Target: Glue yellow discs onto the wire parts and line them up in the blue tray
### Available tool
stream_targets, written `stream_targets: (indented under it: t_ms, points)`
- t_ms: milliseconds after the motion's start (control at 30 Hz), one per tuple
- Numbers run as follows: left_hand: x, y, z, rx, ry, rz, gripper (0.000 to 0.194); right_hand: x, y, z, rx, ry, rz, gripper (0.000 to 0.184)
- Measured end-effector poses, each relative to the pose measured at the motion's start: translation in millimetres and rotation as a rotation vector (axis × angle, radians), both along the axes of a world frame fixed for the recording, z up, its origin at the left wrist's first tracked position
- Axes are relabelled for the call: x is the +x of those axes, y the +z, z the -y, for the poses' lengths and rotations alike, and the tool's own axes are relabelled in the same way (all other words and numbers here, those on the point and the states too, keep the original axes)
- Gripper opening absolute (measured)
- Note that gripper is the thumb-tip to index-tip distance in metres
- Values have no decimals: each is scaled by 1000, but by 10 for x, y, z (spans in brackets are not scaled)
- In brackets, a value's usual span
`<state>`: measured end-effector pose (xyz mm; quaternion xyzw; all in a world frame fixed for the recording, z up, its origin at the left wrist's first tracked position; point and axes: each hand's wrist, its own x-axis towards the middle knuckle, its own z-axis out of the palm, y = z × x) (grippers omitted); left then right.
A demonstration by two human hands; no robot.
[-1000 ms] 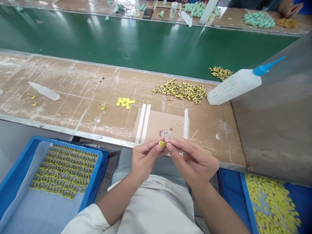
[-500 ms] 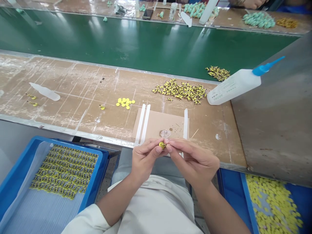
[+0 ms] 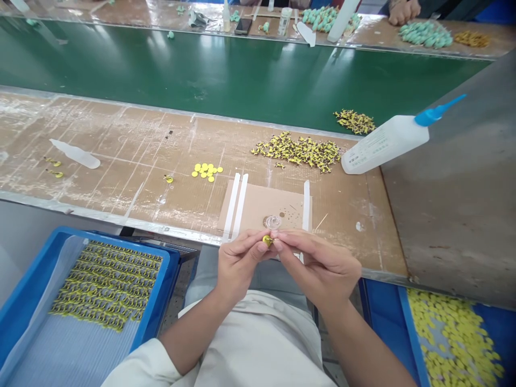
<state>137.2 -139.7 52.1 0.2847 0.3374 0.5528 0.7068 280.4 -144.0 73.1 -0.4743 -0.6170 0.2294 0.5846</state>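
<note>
My left hand (image 3: 242,263) and my right hand (image 3: 318,266) meet above the bench edge. Their fingertips pinch a small round yellow piece (image 3: 267,241) from both sides, with a thin part of it mostly hidden by my fingers. Just beyond my fingertips lies a cardboard sheet (image 3: 262,207) with a clear, glossy glue puddle (image 3: 272,221) and dark specks on it. White strips (image 3: 231,207) run along its left side, and another white strip (image 3: 306,205) stands at its right.
On the bench lie yellow discs (image 3: 207,171), a yellow-and-black heap (image 3: 296,153) and a white glue bottle (image 3: 385,145) with a blue nozzle. Blue trays (image 3: 121,242) flank my lap. A green conveyor belt (image 3: 201,70) runs beyond, with a co-worker's hand (image 3: 403,12) across it.
Both hands keep the same pinch on the yellow piece. The whole scene shifts slightly in view, and the co-worker's hand at the far bench sits in a different place.
</note>
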Motion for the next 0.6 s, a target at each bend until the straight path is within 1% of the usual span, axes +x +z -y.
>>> stream_targets:
  t_ms: [100,367,500,600]
  points:
    - [2,-8,4,6,2,-3,17,-2,9,-8,8,-3,0,28]
    - [-20,-8,-9,68,32,-64,19,-16,40,-13,0,18,-11,35]
    - [-32,-12,-8,112,70,-119,20,-18,92,-43,-4,25,-1,30]
    - [-36,-23,-6,112,74,-137,20,-3,112,-72,-16,59,0,27]
